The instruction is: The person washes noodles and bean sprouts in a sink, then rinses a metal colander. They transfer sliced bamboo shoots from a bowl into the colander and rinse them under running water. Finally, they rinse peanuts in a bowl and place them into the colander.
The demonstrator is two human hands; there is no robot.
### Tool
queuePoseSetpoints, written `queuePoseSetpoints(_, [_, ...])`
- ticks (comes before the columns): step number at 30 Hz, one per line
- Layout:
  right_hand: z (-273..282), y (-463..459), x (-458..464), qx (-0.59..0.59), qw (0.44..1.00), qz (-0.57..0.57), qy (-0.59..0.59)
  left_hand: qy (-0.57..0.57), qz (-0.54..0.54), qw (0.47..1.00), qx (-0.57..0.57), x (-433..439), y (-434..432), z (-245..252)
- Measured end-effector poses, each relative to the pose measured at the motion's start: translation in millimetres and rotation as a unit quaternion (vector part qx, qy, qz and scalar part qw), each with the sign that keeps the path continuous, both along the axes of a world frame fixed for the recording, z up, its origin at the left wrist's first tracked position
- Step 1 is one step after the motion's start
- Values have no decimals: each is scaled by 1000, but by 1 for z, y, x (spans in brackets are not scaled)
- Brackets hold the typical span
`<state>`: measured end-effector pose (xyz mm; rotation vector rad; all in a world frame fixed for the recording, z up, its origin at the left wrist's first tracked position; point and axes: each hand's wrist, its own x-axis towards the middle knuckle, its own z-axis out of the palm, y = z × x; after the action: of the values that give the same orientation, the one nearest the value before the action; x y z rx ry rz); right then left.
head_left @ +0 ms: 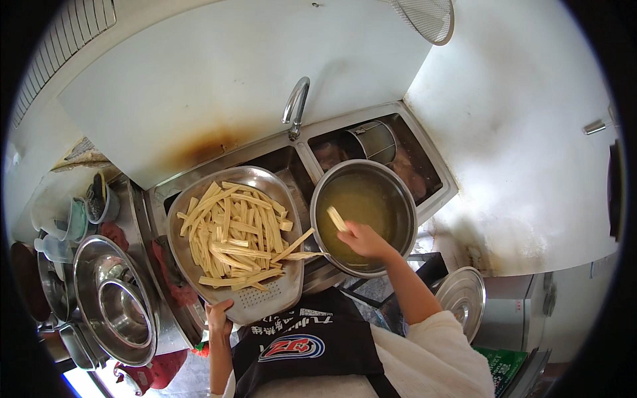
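Note:
My left hand [219,313] grips the lower rim of a wide steel colander basin [264,298] with a perforated end. In it lies a heap of pale yellow strips [234,219] that look like soaked tofu skin sticks; a couple stick out over its right side. Over a round steel pot [414,219] to the right, my right hand [362,238] holds one short piece of the same food [337,219] between its fingers. Yellowish cloudy liquid [363,194] fills the lower part of that pot.
A double steel sink [423,129] with a chrome faucet [298,99] lies behind both vessels; its right basin holds a wire-framed metal cylinder [375,142]. Nested steel bowls [82,268] and plastic tubs [112,204] stand at left, a round lid [480,308] at right. A mesh strainer [430,17] hangs above.

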<state>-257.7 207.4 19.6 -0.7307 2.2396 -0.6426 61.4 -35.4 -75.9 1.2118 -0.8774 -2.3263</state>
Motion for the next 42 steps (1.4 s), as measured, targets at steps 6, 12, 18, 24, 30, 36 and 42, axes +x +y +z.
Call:
queuePoseSetpoints(6, [1,-100,73,8,966,130,222,-35,-17,999,6,-1,-2,3])
queuePoseSetpoints(12, [1,-121,75,118,930,248,246,-17,14,1000,-3,0,1,6])
queuePoseSetpoints(18, [64,-126,34,35,971,187,143,-132,6,991,24,-2,-2,-1])
queuePoseSetpoints(24, [47,-183,46,-113,966,206,105,-118,32,993,6,-32,14,-3])
queuePoseSetpoints(30, [13,-131,-39,-322,937,63,-122,-63,47,997,-17,-46,34,-2])
queuePoseSetpoints(36, [-98,30,-199,-72,941,-49,328,-62,80,994,-44,-45,41,7])
queuePoseSetpoints(42, [-194,219,-265,94,969,-158,167,-169,110,976,-81,-46,54,13])
